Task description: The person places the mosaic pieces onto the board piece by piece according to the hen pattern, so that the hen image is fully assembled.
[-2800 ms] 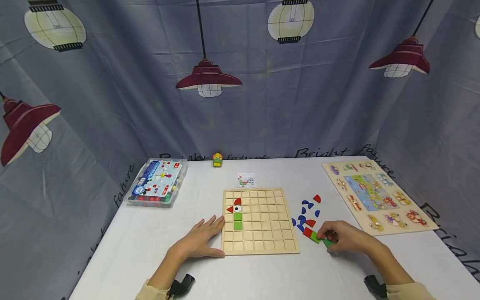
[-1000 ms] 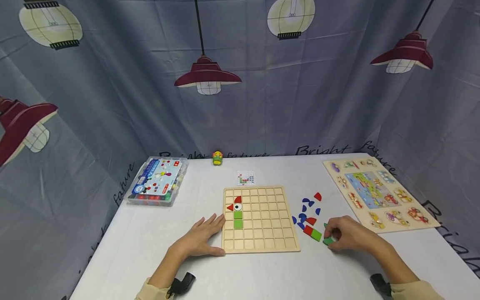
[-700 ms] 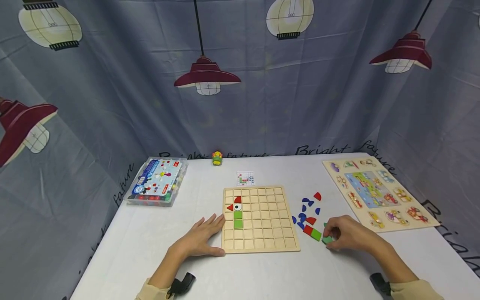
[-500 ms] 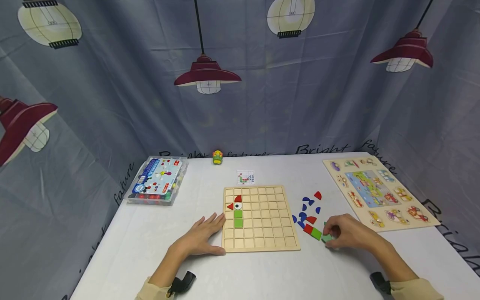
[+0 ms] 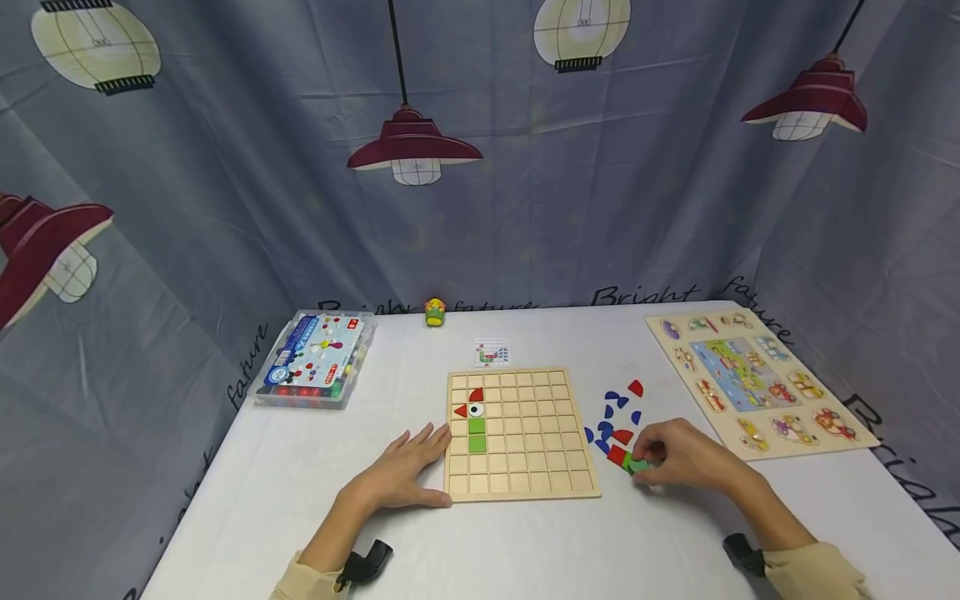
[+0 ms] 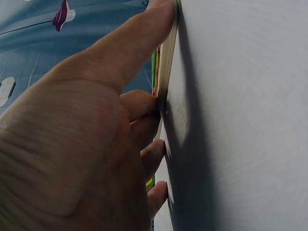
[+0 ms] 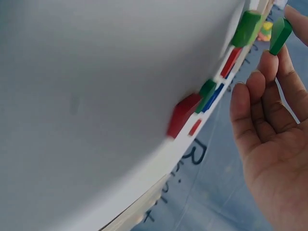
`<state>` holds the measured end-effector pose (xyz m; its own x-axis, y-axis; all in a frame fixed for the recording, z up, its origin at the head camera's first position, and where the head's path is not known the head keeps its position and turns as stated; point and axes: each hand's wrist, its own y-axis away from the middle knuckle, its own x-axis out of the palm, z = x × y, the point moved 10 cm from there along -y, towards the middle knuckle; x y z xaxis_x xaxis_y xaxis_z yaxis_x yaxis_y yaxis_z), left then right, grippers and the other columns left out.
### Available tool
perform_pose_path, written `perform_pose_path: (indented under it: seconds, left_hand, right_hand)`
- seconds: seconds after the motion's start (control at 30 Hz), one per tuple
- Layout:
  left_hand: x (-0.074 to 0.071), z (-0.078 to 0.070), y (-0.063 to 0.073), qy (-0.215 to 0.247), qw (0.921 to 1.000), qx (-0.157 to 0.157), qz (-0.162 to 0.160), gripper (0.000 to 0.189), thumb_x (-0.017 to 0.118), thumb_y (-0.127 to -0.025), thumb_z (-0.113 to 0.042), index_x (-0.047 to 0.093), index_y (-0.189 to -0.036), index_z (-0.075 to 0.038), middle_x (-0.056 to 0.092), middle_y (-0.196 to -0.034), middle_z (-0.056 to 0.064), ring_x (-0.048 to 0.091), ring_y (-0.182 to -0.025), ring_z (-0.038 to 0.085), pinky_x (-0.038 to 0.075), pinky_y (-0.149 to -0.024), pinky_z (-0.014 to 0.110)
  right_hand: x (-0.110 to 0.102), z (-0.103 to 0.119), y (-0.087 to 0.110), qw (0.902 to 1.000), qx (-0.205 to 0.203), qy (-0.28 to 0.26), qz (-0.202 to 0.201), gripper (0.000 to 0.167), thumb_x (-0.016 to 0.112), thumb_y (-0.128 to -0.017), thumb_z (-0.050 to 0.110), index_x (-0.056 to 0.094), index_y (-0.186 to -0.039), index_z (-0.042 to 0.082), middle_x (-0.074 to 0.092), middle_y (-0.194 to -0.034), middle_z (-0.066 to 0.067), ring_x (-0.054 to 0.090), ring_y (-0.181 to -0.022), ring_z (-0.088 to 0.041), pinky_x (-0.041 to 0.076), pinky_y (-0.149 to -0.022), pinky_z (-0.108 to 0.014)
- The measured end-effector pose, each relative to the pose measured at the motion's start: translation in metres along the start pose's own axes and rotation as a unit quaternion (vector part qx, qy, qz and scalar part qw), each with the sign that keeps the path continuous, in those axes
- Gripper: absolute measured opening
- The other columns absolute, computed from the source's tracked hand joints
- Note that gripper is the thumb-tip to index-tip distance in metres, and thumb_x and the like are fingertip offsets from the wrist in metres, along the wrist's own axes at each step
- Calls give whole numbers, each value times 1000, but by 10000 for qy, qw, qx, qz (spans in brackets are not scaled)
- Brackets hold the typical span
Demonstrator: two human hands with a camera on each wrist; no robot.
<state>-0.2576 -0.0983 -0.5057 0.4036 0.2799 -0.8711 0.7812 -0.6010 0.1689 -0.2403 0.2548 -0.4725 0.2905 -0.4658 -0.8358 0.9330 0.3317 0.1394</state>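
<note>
My right hand [image 5: 678, 454] pinches a small green block with a curved side [image 7: 280, 36] between thumb and fingertip, raised off the table in the right wrist view. In the head view that block overlaps the loose green square [image 5: 627, 461] beside a red square [image 5: 617, 454]. My left hand [image 5: 401, 471] lies with fingers spread at the left edge of the wooden grid board [image 5: 525, 492], its thumb at the near left corner. In the board's cells sit a red quarter-round, a red triangle [image 5: 461, 411], an eye tile [image 5: 476, 410] and two green squares [image 5: 477, 443].
Several blue half-round pieces [image 5: 605, 427] and red quarter-rounds [image 5: 636, 388] lie right of the board. A pattern card [image 5: 491, 352] is behind it. A clear plastic case [image 5: 311, 358] stands at the back left, a toy figure [image 5: 435, 312] at the back, a picture puzzle board [image 5: 757, 383] at right.
My right hand has taken up the green curved block at the right of the loose pieces and moved it left, over the green square. My left hand stays at the board's edge.
</note>
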Motion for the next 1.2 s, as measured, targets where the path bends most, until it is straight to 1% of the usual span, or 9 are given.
perform_pose_path:
  seconds: [0.23,0.47,0.63,0.8,0.9,1.07,1.2]
  left_hand:
    - [0,0,0,-20,10000,-17,25,103,72,-76,-62,28,-154,-12,24,-162,3,17,-152,27,12,-123,53]
    - [-1,-1,1,-15,10000,-25,19,102,72,-76,-61,28,-154,-12,24,-162,3,17,-152,27,12,-123,53]
    - [-1,-3,1,-11,10000,-3,4,101,72,-76,-60,29,-154,-11,25,-162,3,18,-152,28,13,-123,54]
    - [-1,-2,2,-22,10000,-62,17,101,73,-76,-59,29,-154,-11,24,-162,3,17,-152,28,13,-123,53]
    - [-1,-3,2,0,10000,-51,6,102,73,-76,-59,29,-154,-11,25,-162,3,17,-152,28,13,-123,54]
    - [-2,-3,2,13,10000,-12,-20,102,73,-76,-59,29,-153,-10,25,-162,4,18,-152,28,12,-123,54]
    - [-1,-2,1,-17,10000,-7,-15,101,73,-76,-59,29,-154,-11,25,-162,3,17,-152,28,12,-123,54]
  right_hand:
    - [6,24,-15,9995,-304,62,-92,23,86,-69,29,68,-80,20,60,-72,10,51,-68,-6,47,-59,-17]
    - [18,63,-32,9974,-703,-86,-108,19,85,-70,23,68,-78,18,58,-68,11,51,-64,-5,46,-56,-18]
    - [29,86,-43,9957,-915,-118,-64,20,85,-70,24,68,-77,17,60,-70,10,52,-67,-5,46,-58,-17]
    - [41,106,-53,9930,-1164,-190,-34,18,85,-71,24,68,-77,18,62,-71,9,52,-67,-4,48,-59,-17]
    - [44,117,-59,9928,-1179,-200,-96,17,84,-71,24,68,-75,20,60,-69,10,52,-65,-4,47,-57,-17]
    - [48,135,-70,9944,-1021,-107,-235,17,83,-72,27,69,-76,19,56,-65,12,50,-64,-4,45,-55,-18]
    - [54,150,-77,9938,-1073,9,-309,16,82,-72,29,70,-75,19,55,-63,13,49,-62,-3,44,-54,-18]
